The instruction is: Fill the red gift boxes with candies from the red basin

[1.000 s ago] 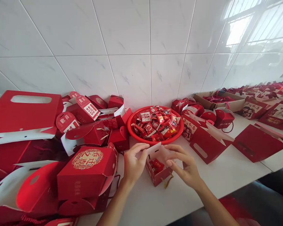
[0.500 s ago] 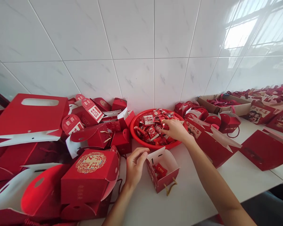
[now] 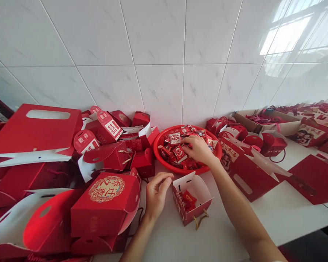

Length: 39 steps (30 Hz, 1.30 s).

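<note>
My right hand [image 3: 199, 149] reaches into a round red plastic basket [image 3: 156, 154] heaped with wrapped candies [image 3: 179, 153]. Its bent fingers are apart over the candies, with nothing visibly held; the fingertips are partly hidden. In front of the basket stands an open red gift box [image 3: 192, 198] with a white inside and a gold cord handle [image 3: 201, 219]. A few red-wrapped sweets [image 3: 189, 200] lie in it. Beside the box's left edge is my left hand [image 3: 157, 193], fingers curved and thumb apart, holding nothing; whether its fingertips touch the box is hard to tell.
Red gift boxes [image 3: 104, 207] crowd the left side, some folded closed and some open. More red boxes and bags [image 3: 251, 173] stand at the right. Behind them sits a cardboard carton [image 3: 285, 128] with ribbon-like items. A tiled wall [image 3: 161, 91] bounds the white table [image 3: 221, 233].
My right hand has shifted slightly left across the candies, its fingers lower among them. My left hand stays beside the box. The whole view has shifted a little.
</note>
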### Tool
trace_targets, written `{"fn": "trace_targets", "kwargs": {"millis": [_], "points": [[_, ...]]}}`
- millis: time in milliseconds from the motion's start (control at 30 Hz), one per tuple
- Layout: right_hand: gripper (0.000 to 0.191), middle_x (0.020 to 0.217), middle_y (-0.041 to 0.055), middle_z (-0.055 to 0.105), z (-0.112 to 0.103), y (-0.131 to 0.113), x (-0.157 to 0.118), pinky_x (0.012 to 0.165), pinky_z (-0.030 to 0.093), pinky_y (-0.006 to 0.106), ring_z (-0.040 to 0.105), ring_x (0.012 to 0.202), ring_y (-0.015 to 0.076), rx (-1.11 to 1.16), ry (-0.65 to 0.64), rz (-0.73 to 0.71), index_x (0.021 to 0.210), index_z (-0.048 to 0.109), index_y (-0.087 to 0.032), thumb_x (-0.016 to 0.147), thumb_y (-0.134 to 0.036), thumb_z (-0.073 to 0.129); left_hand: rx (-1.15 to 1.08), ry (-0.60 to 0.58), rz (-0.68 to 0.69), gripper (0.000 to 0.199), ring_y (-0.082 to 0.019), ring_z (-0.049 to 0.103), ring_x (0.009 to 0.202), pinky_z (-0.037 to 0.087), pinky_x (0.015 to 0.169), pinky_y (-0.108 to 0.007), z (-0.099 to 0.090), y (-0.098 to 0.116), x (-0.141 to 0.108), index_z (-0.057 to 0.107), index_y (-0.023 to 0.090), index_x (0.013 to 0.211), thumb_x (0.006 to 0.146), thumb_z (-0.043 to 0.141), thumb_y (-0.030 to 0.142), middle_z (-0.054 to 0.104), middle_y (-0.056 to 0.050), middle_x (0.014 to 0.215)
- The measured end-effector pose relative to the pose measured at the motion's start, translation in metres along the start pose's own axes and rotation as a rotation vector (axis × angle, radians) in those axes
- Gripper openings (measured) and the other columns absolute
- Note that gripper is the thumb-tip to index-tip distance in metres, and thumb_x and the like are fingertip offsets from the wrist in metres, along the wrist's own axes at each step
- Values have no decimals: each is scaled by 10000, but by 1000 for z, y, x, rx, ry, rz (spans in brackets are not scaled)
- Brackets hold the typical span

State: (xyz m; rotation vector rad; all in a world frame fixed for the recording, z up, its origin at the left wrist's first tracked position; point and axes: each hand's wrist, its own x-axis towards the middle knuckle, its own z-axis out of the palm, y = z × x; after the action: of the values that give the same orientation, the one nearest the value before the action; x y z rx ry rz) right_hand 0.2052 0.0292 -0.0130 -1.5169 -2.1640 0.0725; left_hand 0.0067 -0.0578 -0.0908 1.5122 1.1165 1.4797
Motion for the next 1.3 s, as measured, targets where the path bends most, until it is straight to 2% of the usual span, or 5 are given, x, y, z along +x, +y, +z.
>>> {"fn": "trace_targets", "kwargs": {"millis": [133, 500, 667, 900, 1300], "points": [[217, 1083, 90, 776, -20, 33, -4, 902, 516, 358, 705, 999, 248, 208, 162, 131, 1026, 764, -181, 897, -211, 593, -15, 18, 4, 200, -202, 698, 766, 562, 683, -282, -2, -1, 1, 756, 190, 761, 825, 639, 338, 747, -48, 784], [220, 710, -4, 682, -54, 55, -25, 594, 441, 261, 604, 668, 167, 234, -289, 110, 743, 710, -198, 736, -414, 753, 54, -23, 32, 214, -197, 694, 754, 554, 699, -277, -1, 2, 0, 755, 194, 731, 839, 620, 319, 744, -44, 759], [104, 751, 1, 640, -49, 55, -22, 667, 442, 273, 565, 717, 158, 287, -116, 66, 735, 583, -197, 800, -278, 587, 44, -24, 27, 206, -195, 691, 749, 547, 694, -275, -1, 1, 1, 755, 197, 734, 842, 624, 312, 741, -41, 758], [332, 743, 4, 577, -45, 37, -19, 607, 426, 267, 530, 694, 158, 685, 117, 70, 795, 543, -196, 838, -504, 659, 14, -17, 21, 184, -187, 695, 765, 551, 703, -262, -1, -1, 0, 767, 195, 754, 837, 638, 297, 746, -38, 775], [351, 618, -49, 424, -42, -17, -28, 523, 311, 239, 348, 572, 94, 710, 8, -210, 733, 623, -166, 895, -470, 690, -285, -14, -73, 556, -239, 730, 976, 583, 851, -328, 16, 35, 17, 693, 201, 1201, 731, 819, 471, 759, -92, 1115]]}}
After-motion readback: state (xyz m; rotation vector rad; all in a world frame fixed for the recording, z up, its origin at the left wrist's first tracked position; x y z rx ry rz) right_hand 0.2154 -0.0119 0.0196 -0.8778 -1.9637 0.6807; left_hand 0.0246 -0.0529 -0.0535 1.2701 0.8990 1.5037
